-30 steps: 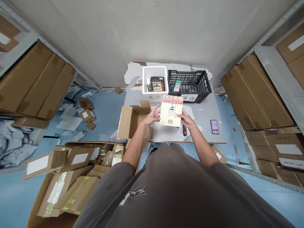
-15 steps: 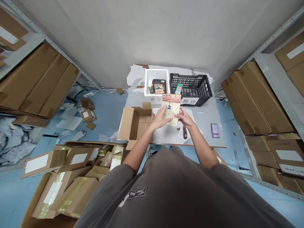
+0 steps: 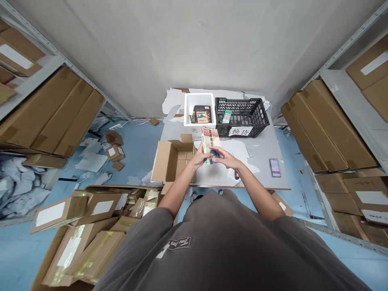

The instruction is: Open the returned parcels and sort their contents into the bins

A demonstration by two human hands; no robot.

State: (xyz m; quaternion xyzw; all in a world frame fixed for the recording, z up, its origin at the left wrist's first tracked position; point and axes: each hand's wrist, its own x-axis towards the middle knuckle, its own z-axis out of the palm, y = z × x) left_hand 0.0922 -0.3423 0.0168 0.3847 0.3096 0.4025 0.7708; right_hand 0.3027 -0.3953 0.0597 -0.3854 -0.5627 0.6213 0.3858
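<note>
A book [image 3: 211, 137] with a cream and red cover is held up over the table, its spine turned partly toward me. My left hand [image 3: 200, 157] is closed round its lower left edge. Across the lower cover lies my right hand [image 3: 227, 158], its fingers gripping the book from the right. Left of my hands, an open cardboard box [image 3: 178, 158] stands with its flaps out. Behind the book are a white bin [image 3: 199, 97] with several books or packs in it and a black plastic crate [image 3: 239, 129] holding a green-and-pink item [image 3: 226, 117].
On the table [image 3: 260, 161] lie a phone [image 3: 275, 167] to the right and a dark-handled tool [image 3: 237, 175], partly behind my right forearm. A large carton of parcels [image 3: 100, 238] stands at lower left. Shelves with boxes [image 3: 321, 125] flank both sides.
The book has turned, so its spine and another side of its cover show. It has moved slightly left and down. My right hand has shifted left across the cover.
</note>
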